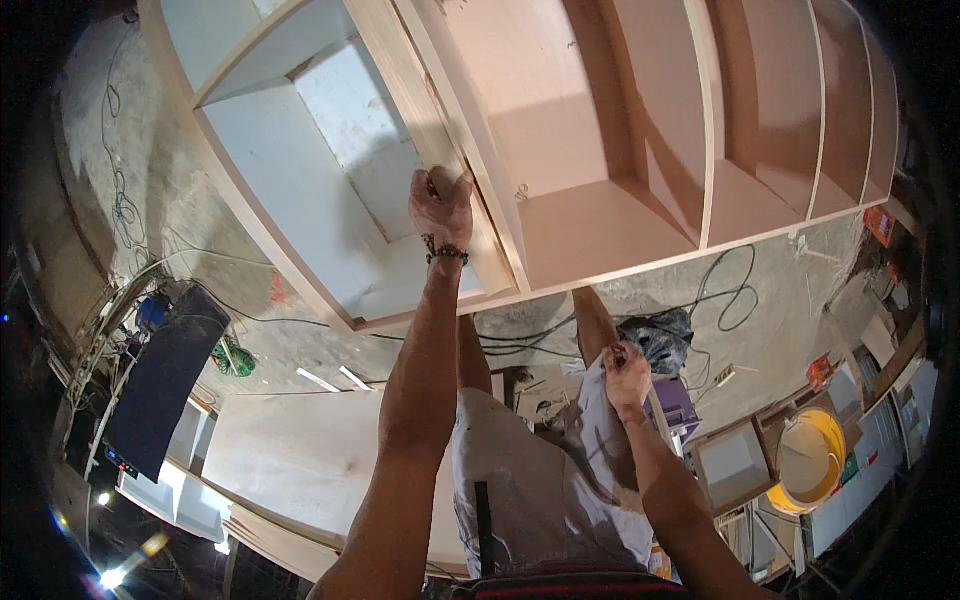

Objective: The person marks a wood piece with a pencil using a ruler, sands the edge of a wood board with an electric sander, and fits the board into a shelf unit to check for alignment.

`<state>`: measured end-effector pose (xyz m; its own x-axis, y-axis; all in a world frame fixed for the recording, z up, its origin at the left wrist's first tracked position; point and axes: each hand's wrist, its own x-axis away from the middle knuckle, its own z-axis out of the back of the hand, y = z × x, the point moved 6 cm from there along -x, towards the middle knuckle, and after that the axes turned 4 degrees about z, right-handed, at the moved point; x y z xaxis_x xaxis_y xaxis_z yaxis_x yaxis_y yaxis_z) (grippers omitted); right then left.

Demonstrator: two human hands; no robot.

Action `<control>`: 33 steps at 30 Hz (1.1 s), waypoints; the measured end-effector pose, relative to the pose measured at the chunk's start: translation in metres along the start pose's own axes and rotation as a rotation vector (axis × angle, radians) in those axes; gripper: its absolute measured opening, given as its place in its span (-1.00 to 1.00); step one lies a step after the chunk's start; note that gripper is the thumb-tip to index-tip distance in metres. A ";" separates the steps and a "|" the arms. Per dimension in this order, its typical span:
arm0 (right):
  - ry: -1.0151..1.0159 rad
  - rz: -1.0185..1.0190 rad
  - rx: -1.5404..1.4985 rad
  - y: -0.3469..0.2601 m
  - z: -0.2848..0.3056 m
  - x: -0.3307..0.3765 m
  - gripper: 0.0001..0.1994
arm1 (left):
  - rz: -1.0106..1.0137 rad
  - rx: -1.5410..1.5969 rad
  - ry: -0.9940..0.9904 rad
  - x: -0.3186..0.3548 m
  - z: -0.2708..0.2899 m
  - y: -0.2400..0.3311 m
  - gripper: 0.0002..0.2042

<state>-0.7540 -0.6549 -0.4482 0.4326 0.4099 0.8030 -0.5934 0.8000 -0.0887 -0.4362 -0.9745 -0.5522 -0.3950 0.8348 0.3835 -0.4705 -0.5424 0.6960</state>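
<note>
The left hand (pixel 441 205), fingers curled, rests on the wooden strip (pixel 408 90) between a pale-blue compartment (pixel 275 150) and a pinkish compartment (pixel 540 100) of the shelf unit (pixel 620 272); the right hand (pixel 627 378), fingers bunched, is near the grey shorts (pixel 530 510) (whether either grasps anything, one cannot tell)

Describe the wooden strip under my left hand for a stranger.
Pink shelves fill the upper right; left of them is a blue-lined cabinet. Between, under your left hand, runs the wooden strip, edging the blue; its neighbouring strip edges the pink.
</note>
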 end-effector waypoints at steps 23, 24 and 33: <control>-0.306 0.534 -0.728 -0.394 0.026 -0.086 -0.51 | 0.404 0.964 -0.378 0.048 0.050 0.068 -0.67; -0.385 0.485 -0.875 -0.424 0.030 -0.088 -0.52 | 0.389 0.973 -0.380 0.047 0.052 0.075 -0.67; -0.510 0.475 -0.785 -0.454 0.040 -0.058 -0.69 | 0.496 0.913 -0.436 0.087 0.077 0.097 -0.71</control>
<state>-0.5368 -1.0598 -0.4304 -0.1751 0.6685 0.7228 0.0584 0.7399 -0.6702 -0.4558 -0.9473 -0.4043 0.0154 0.6049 0.7962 0.4863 -0.7003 0.5226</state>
